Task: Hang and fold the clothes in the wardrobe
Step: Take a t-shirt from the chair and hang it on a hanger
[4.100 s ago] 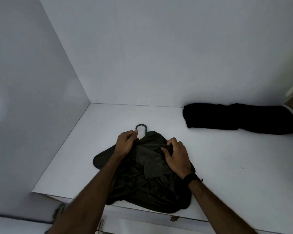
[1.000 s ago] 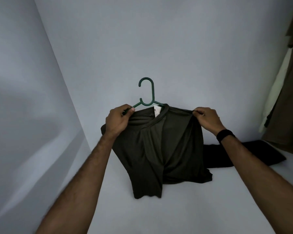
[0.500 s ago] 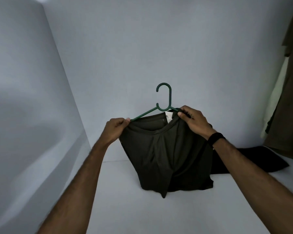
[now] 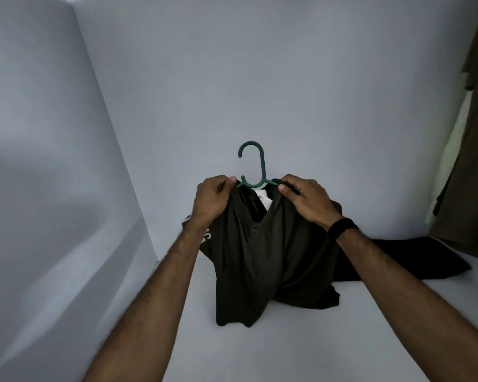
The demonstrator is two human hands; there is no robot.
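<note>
A dark olive shirt (image 4: 262,257) hangs on a green plastic hanger (image 4: 253,166), held up above the white wardrobe shelf (image 4: 287,348). My left hand (image 4: 213,199) pinches the shirt's left shoulder and the hanger arm close to the hook. My right hand (image 4: 306,199) grips the right shoulder over the other hanger arm. A white label shows inside the collar. The hanger's arms are mostly hidden under fabric and fingers. The shirt's hem hangs just over the shelf.
A black folded garment (image 4: 397,257) lies on the shelf behind my right forearm. Brown and pale clothes (image 4: 469,166) hang at the far right. White walls close in at the left (image 4: 53,188) and back.
Both hands have come closer together near the hook, my left hand sliding right along the hanger arm. The shirt now bunches narrower between them and sits slightly lower.
</note>
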